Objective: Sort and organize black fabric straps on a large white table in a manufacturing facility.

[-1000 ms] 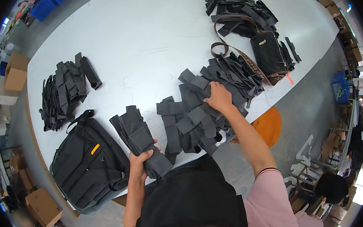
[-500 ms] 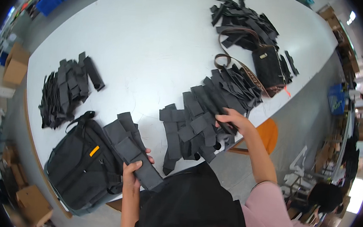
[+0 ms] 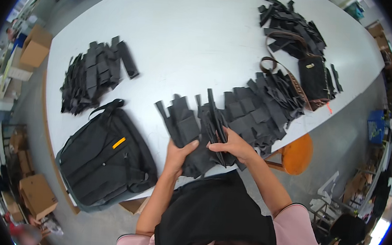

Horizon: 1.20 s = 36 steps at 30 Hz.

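At the table's near edge, my left hand [image 3: 180, 157] is closed on a stack of flat black fabric strips [image 3: 187, 127], its thumb lying on top. Close beside it, my right hand [image 3: 234, 146] grips a bundle of similar strips [image 3: 211, 119], turned on edge and fanned a little at the far ends. The two bunches nearly meet, and I cannot tell whether they touch. Just right of my hands, more overlapping black strips [image 3: 245, 110] lie in a row that runs toward the far right. My fingertips are partly hidden by the strips.
A black backpack [image 3: 105, 161] with a yellow tag lies at the left of the white table [image 3: 179, 43]. Behind it is another pile of strips [image 3: 94, 75]. At the right are a small dark shoulder bag [image 3: 312, 76], a far pile [image 3: 295, 26] and an orange stool [image 3: 297, 153].
My left hand has moved away from the backpack with its stack, toward my right hand. My right hand has come inward, now holding a bundle of strips. The whole view has shifted somewhat.
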### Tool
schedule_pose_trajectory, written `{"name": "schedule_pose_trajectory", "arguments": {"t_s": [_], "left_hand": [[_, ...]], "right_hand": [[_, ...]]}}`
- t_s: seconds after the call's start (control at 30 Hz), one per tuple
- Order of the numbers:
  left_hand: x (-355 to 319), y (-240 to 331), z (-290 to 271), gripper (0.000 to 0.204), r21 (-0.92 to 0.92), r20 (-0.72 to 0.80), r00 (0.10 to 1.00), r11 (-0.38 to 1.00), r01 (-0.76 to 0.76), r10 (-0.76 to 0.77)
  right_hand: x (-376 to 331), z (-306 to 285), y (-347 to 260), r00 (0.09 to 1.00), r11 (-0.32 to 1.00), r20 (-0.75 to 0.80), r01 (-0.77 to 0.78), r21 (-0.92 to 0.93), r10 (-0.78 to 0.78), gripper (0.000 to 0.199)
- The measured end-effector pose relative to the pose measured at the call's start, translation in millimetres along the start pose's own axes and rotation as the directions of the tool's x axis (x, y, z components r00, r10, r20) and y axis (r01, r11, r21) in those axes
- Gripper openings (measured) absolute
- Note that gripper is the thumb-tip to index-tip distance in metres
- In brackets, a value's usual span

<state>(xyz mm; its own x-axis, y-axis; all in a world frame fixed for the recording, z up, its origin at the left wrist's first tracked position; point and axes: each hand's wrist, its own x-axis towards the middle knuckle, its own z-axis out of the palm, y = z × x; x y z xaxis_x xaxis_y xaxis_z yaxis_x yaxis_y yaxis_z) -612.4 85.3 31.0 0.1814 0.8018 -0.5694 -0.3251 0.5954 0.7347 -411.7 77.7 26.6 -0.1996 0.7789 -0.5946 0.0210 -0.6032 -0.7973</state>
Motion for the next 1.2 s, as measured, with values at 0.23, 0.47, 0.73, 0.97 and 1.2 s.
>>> {"name": "schedule_pose_trajectory", "arguments": {"t_s": [0.23,0.47,0.73,0.97,1.2], "left_hand": [[-7,-3,-13,0.079,-0.087,0.15,0.984,0.99,0.113,-0.099],[-21,2,-19,0.046,-0.136,-0.047,0.987,0.98,0.149,-0.156],[-30,7,-19,0.045,-0.27,-0.04,0.991,0.956,0.113,-0.128],[-33,13,-18,0.049,-0.284,0.009,0.993,0.952,0.116,-0.118],[-37,10,-16,0.047,-0.188,-0.033,0.995,0.978,0.09,-0.098]], "right_hand": [[-1,56,-9,0.979,0.993,0.171,0.1,0.068,-0.11,0.08],[0,65,-9,0.99,0.999,0.132,-0.038,-0.01,0.039,0.083],[-11,88,15,0.858,0.758,-0.027,0.438,-0.483,-0.513,0.055],[-17,79,11,0.849,0.649,-0.037,0.374,-0.662,-0.527,0.048],[-35,73,-65,0.61,0.421,-0.066,0.46,-0.782,-0.79,0.041]]}}
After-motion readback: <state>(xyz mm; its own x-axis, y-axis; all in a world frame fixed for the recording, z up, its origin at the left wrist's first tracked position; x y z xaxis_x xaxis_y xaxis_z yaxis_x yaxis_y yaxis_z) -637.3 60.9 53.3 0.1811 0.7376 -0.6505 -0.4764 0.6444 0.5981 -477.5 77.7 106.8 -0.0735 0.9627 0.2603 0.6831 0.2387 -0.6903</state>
